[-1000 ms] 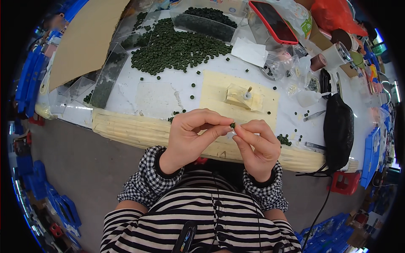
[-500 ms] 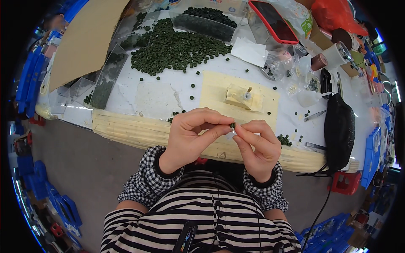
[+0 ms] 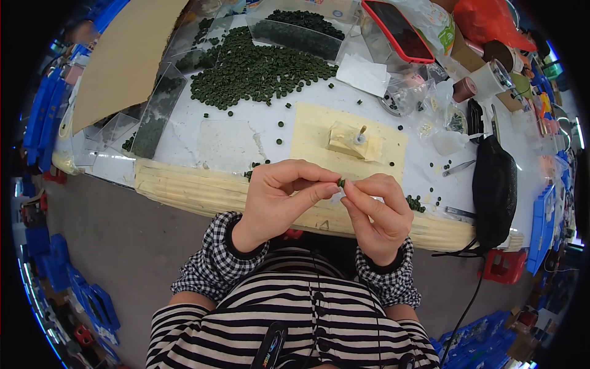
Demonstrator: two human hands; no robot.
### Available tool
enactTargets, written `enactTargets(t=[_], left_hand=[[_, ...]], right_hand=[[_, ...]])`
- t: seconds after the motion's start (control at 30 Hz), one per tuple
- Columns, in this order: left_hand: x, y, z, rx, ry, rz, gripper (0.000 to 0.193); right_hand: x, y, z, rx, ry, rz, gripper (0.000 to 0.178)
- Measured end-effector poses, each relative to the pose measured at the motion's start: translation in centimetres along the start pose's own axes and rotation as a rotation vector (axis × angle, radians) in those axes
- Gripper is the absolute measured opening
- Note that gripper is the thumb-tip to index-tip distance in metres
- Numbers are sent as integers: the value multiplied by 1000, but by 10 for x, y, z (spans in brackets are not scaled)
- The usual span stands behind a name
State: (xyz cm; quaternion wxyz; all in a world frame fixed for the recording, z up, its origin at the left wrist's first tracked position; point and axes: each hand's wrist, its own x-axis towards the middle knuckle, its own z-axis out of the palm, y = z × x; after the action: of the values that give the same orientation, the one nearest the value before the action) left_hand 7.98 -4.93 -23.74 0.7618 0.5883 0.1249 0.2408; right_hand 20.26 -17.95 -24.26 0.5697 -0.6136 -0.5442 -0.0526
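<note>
A small dark green round piece (image 3: 341, 182) sits between the fingertips of both hands, just above the table's front edge. My left hand (image 3: 270, 194) pinches it from the left with thumb and forefinger. From the other side my right hand (image 3: 380, 215) meets it, thumb and forefinger closed at the tips. Beyond them, a wrapped cream block (image 3: 344, 147) with a short upright peg (image 3: 361, 136) stands on a yellowish sheet (image 3: 307, 126). Many like pieces lie in a large green heap (image 3: 246, 71) farther back, and a few more form a small group (image 3: 415, 203) beside my right hand.
An upright clear panel (image 3: 295, 40) holds back more green pieces. Cardboard (image 3: 126, 58) leans at the left. A red-cased phone (image 3: 399, 31) rests on a clear box; a white paper (image 3: 362, 75), tweezers (image 3: 459, 168) and a black pouch (image 3: 493, 184) lie rightward. Padding (image 3: 178, 187) lines the front edge.
My right hand has shifted slightly right and its fingertips have moved on the green piece. The left hand stays almost where it was.
</note>
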Motion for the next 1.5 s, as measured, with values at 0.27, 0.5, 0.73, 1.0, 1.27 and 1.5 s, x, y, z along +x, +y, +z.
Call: enactTargets(t=[0.27, 0.5, 0.73, 1.0, 1.27, 1.5], left_hand=[[2, -1, -3, 217, -33, 175, 18], [2, 2, -4, 328, -36, 241, 18], [24, 15, -31, 773, 49, 145, 11], [39, 4, -61, 1020, 262, 259, 12], [3, 25, -54, 1188, -37, 119, 15], [4, 18, -51, 1163, -8, 201, 10]], right_hand=[[-3, 2, 0, 108, -25, 48, 33], [-3, 4, 1, 127, -47, 30, 34], [-4, 5, 0, -39, -15, 188, 33], [-5, 12, 3, -112, -3, 176, 29], [-5, 14, 5, -124, -3, 181, 28], [8, 13, -2, -239, 64, 149, 28]])
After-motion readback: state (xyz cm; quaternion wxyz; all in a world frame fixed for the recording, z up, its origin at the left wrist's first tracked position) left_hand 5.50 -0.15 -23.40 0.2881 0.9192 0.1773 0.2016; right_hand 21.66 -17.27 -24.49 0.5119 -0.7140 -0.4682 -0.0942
